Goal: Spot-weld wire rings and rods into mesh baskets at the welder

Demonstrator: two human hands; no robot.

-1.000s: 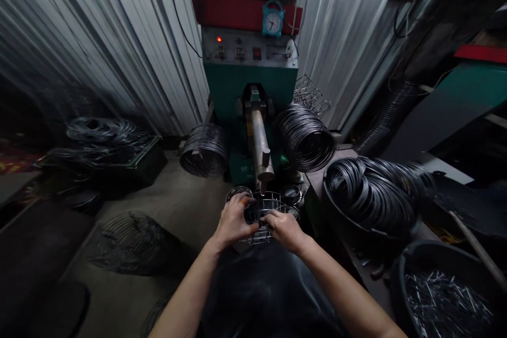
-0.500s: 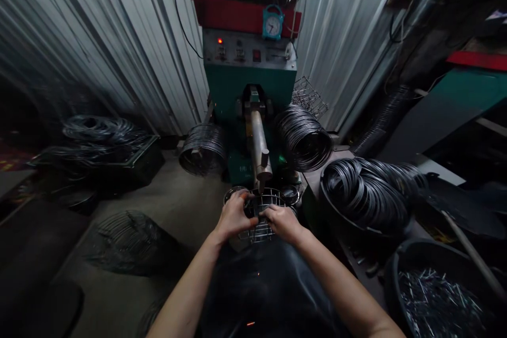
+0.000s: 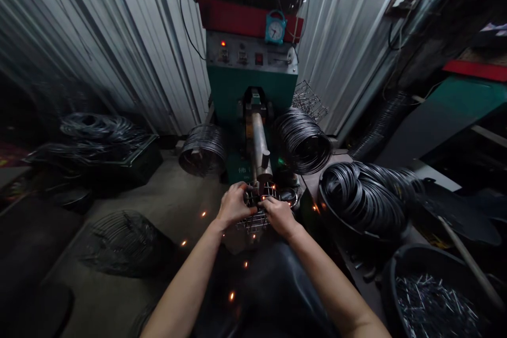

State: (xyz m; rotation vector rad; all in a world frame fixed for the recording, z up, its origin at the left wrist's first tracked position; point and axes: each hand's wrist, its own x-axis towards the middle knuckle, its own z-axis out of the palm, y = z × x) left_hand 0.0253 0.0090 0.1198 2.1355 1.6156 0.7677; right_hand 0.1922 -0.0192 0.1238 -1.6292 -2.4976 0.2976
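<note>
The left hand (image 3: pixel 233 205) and right hand (image 3: pixel 279 216) are bare, ungloved. Both forearms (image 3: pixel 186 285) are bare as far as they show. A black, glossy apron (image 3: pixel 273 296) lies over the lap.

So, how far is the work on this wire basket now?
The wire basket already has its ring-and-rib shape. Now the left hand and right hand hold it under the electrode, with sparks flying. Probably more joints remain; the tub of rings beside it looks full.

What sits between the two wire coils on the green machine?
The head view shows the machine's grey metal arm between the left coil and right coil, reaching down to the wire basket.
</note>
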